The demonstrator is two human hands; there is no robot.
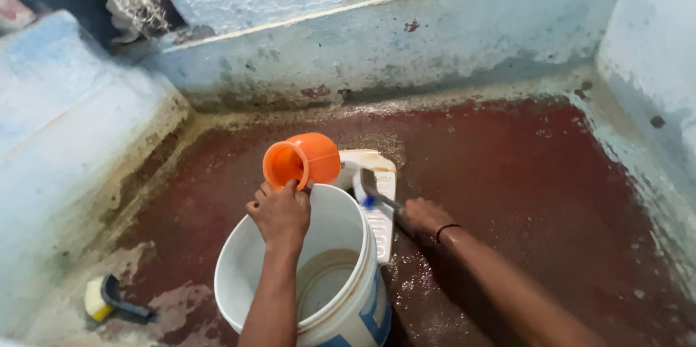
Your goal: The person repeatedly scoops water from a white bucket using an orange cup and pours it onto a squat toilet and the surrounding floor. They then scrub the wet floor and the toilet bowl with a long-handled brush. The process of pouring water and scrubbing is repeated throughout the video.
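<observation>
Head view, centre frame: left hand [281,213] gripping orange mug [301,160], tilted above white bucket [290,282]; right hand [423,216] closed on brush [371,193] against white squat pan [378,202]. Best poured slowly, scrubbing alongside. Lower left: yellow scrubber [101,298] on wet red floor [522,173].

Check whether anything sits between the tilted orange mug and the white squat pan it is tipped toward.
Nothing visible does. The left hand holds the orange mug tilted just above the white squat pan, with no object between them. The right hand holds a brush on the pan, beside the mug.
</observation>
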